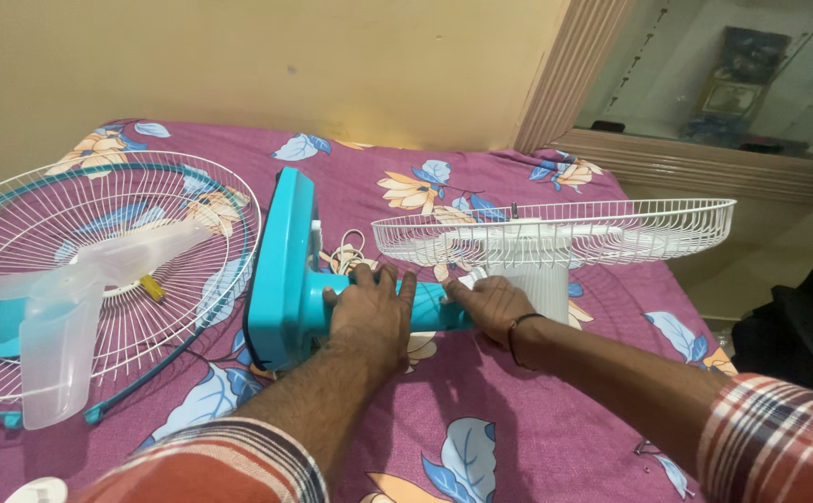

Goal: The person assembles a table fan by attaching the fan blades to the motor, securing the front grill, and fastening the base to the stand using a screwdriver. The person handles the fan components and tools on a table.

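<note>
A bed [518,410] covered in a purple floral sheet is seen against a yellow wall [239,56]; a wood-framed mirror [732,84] is set at the far right. The teal fan neck [369,303], lying sideways, is gripped by the left hand [369,312], fingers [392,279] wrapped over it. The right hand [492,305] is closed on its end below the white rear grille [555,233]. Left of the fingers lies the teal base [281,265]; beyond it, a front grille [71,233] bearing a translucent blade [62,307]. A coiled cord [346,253] is noted behind the fingers.
</note>
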